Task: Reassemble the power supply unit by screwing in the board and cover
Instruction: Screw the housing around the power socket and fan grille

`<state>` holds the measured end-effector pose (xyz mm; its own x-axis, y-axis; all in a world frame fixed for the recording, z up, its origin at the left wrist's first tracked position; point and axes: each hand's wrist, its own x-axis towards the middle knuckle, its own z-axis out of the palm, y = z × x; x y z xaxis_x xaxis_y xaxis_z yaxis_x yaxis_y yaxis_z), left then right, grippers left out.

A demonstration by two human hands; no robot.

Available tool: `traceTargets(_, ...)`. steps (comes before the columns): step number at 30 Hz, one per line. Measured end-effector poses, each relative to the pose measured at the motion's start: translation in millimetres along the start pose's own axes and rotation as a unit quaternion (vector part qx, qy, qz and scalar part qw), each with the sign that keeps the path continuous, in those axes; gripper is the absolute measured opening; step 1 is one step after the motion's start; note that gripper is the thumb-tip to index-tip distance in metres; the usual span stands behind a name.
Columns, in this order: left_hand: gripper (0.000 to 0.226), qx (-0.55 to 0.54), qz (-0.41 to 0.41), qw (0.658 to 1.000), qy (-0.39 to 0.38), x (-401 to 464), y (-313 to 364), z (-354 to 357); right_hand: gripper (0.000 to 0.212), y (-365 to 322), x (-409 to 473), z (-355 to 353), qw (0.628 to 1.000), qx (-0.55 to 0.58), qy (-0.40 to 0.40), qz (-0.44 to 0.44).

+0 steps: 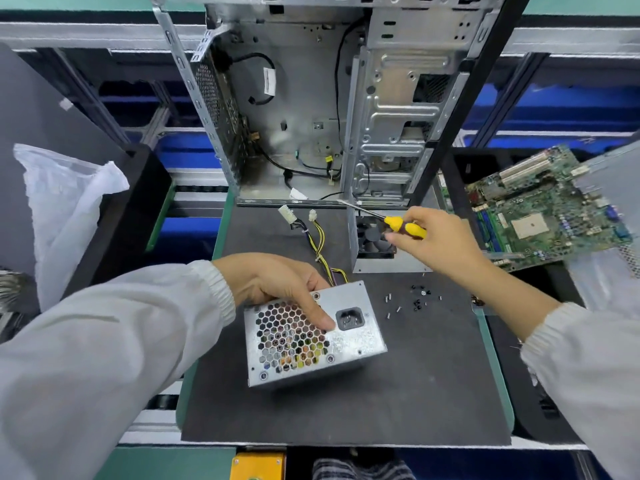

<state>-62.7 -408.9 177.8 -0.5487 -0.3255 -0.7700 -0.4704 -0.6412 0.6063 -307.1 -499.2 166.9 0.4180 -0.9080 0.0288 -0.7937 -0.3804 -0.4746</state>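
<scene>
Left hand (277,289): grips power supply unit (311,337) mid-worktop (415,393).
Right hand (440,240): holds yellow screwdriver (398,225) near far edge.
Screws (412,301): loose, right of unit.

Your left hand (277,289) gripped the power supply unit (311,337) on the dark mat (415,393), thumb on its honeycomb grille. Your right hand (440,240) held a yellow-handled screwdriver (403,226) above the fan cover (375,242), loose screws (412,301) nearby.

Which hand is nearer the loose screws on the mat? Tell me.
Right, though not by much. The right hand holds the yellow screwdriver just beyond the loose screws, apart from them. The left hand grips the power supply unit, off to their left.
</scene>
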Motion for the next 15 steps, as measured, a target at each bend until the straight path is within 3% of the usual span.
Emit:
traceTargets(4, 0.024, 0.016, 0.016, 0.999, 0.046, -9, -1, 6, 0.04, 15, 19, 22, 0.988, -0.124, 0.076, 0.056)
traceTargets(7, 0.043, 0.027, 0.08, 0.986, 0.143, -18, -7, 8, 0.036, 21, 38, 49, 0.982, -0.173, 0.041, 0.065)
traceTargets(10, 0.043, -0.003, 0.122, 0.963, 0.241, -26, -17, 6, 0.032, 17, 52, 74, 0.989, -0.109, 0.002, 0.097)
traceTargets(15, 0.029, -0.077, 0.154, 0.932, 0.319, -24, -32, 9, 0.036, 28, 65, 79, 0.973, 0.045, -0.056, 0.221)
